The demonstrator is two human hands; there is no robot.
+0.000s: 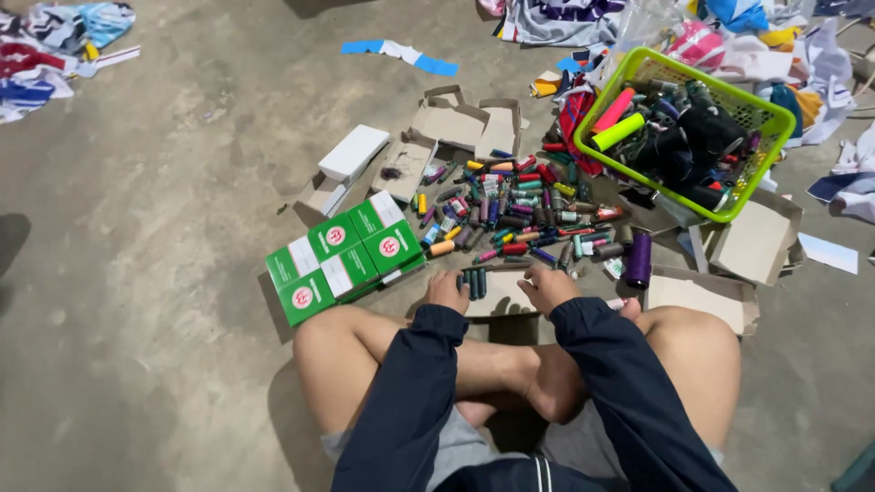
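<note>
- Head view shows our left hand (447, 290) and right hand (547, 285) resting curled on a small open cardboard box (499, 293); we cannot tell if they grip it.
- Dark green thread spools (474, 281) lie in the box, between our hands.
- Just past it lies a pile of colourful spools (510, 205); green boxes (342, 255) sit left, a green basket (729, 100) far right.

You sit on a bare grey concrete floor (182, 383), stained and scuffed; crumpled cloth heaps (50, 46) edge it; flat, even light.
</note>
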